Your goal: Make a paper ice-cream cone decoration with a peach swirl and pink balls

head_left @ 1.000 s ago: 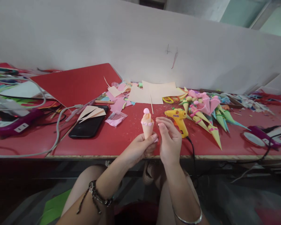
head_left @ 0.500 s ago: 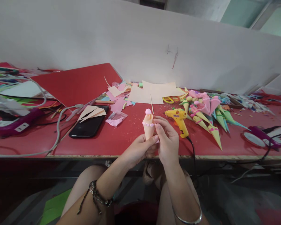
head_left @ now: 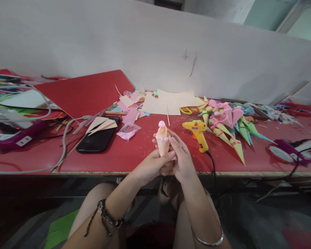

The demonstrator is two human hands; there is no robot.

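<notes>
A cream paper cone stands upright between my hands above the red table edge. Small pink clay balls ring its upper part, and one larger pink ball tops it. My left hand is closed round the cone's lower part, its thumb across the front. On the right side, my right hand curls its fingers behind the cone, with the thumb pressed at the pink ring. A bit of pink shows by my left thumb tip; I cannot make out whether it is more clay.
A yellow hot glue gun lies right of my hands, its cord over the table edge. Finished paper cones pile up beyond it. A black phone with paper pieces, a clay bag and a thin stick lie around.
The cone has shifted slightly left and turned a little. My right hand's fingers have slid behind it, with the thumb now against the ring of balls.
</notes>
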